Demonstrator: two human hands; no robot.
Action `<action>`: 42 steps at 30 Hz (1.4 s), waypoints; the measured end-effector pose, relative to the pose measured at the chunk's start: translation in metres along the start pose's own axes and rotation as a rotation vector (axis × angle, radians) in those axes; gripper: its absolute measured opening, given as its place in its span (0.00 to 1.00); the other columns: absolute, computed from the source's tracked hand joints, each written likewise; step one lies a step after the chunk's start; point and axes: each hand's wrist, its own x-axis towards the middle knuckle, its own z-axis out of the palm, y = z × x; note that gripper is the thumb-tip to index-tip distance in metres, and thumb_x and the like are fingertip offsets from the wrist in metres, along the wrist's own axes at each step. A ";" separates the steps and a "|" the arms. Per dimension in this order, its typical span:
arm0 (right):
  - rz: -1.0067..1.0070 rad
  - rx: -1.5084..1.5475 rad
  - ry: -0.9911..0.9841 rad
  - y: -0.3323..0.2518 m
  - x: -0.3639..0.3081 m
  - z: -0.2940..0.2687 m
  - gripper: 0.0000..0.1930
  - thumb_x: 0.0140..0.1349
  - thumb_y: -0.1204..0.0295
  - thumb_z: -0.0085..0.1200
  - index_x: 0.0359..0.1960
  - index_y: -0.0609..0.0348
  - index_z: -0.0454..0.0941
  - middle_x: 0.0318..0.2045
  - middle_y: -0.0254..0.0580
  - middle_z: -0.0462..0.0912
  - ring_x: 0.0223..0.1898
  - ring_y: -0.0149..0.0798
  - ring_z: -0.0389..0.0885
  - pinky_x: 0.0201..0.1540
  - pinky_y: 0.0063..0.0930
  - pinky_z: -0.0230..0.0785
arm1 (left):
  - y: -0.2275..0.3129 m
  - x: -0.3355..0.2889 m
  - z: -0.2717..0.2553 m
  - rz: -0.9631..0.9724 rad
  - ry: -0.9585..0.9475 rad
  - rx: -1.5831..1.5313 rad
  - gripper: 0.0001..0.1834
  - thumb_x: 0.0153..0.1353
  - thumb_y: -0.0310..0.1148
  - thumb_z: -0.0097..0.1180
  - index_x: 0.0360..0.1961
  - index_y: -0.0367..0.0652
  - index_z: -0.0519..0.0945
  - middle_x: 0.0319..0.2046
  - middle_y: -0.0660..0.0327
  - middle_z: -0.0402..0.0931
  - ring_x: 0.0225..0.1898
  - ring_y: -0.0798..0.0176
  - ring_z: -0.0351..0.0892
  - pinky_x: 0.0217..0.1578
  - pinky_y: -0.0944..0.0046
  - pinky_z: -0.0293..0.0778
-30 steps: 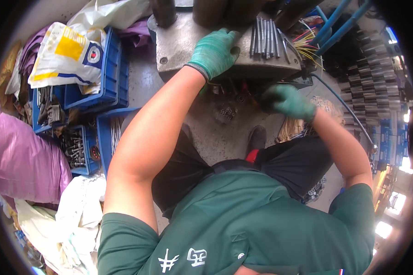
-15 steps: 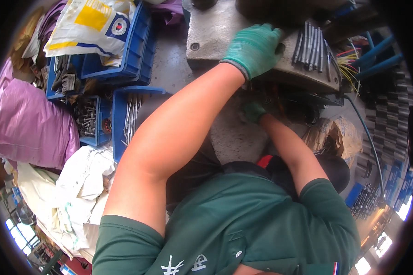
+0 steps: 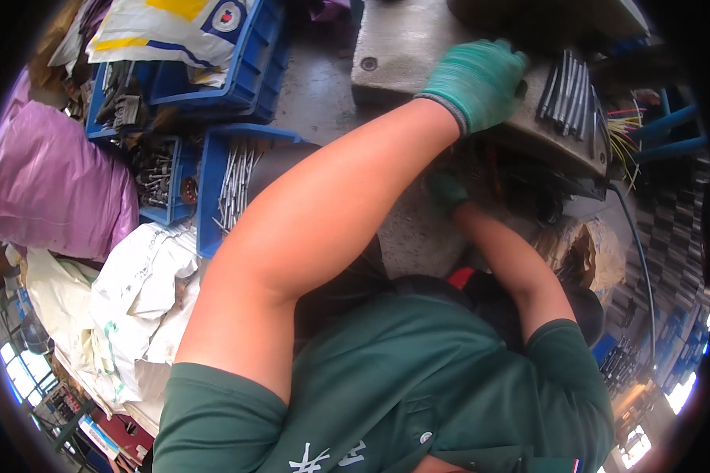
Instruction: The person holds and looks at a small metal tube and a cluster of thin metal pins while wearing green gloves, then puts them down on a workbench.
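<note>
My left hand (image 3: 481, 85), in a green knit glove, rests at the grey metal block (image 3: 394, 43) of a machine. Its fingers curl together toward the dark part above; what is in them, if anything, is hidden. Just right of it, several thin metal rods (image 3: 564, 94) lie side by side on the block. Lower down, under the block's front edge, my right hand (image 3: 447, 193) is also in a green glove. It sits in shadow, partly hidden, and its fingers cannot be made out.
At left stand a blue bin (image 3: 213, 142) with thin metal rods, stacked blue crates (image 3: 248, 87) and a small bin of metal parts (image 3: 183, 169). Purple (image 3: 59, 173) and white sacks (image 3: 138, 296) lie beyond. Coloured wires (image 3: 625, 134) and a torn brown bag (image 3: 607, 252) are at right.
The whole view has shifted and tilted slightly, so the machine appears further right. Both hands keep about the same places at the machine.
</note>
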 end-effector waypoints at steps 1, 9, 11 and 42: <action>0.008 0.019 0.005 0.002 0.004 0.000 0.18 0.68 0.74 0.48 0.58 0.58 0.80 0.48 0.55 0.85 0.44 0.51 0.84 0.49 0.43 0.77 | -0.001 0.000 -0.001 -0.003 0.001 -0.015 0.17 0.64 0.42 0.63 0.47 0.42 0.84 0.45 0.48 0.83 0.49 0.44 0.85 0.50 0.47 0.81; 0.040 0.048 0.009 0.022 -0.007 0.011 0.19 0.68 0.73 0.48 0.60 0.58 0.79 0.49 0.55 0.85 0.46 0.51 0.84 0.51 0.43 0.77 | 0.002 0.001 0.006 0.023 -0.044 -0.080 0.15 0.60 0.40 0.64 0.43 0.42 0.86 0.44 0.48 0.83 0.47 0.46 0.85 0.49 0.48 0.80; 0.062 0.048 -0.006 0.028 -0.019 0.014 0.19 0.68 0.72 0.48 0.60 0.58 0.78 0.50 0.55 0.84 0.46 0.51 0.84 0.51 0.44 0.76 | 0.005 0.000 0.006 -0.009 -0.065 -0.087 0.16 0.59 0.40 0.65 0.44 0.42 0.86 0.46 0.48 0.83 0.48 0.45 0.85 0.49 0.48 0.80; 0.193 -0.020 0.056 0.095 -0.041 0.009 0.25 0.70 0.68 0.49 0.68 0.58 0.74 0.55 0.54 0.84 0.53 0.51 0.83 0.57 0.46 0.75 | 0.013 0.009 0.004 -0.010 -0.094 -0.196 0.14 0.58 0.35 0.65 0.42 0.40 0.85 0.45 0.46 0.82 0.47 0.43 0.84 0.49 0.46 0.80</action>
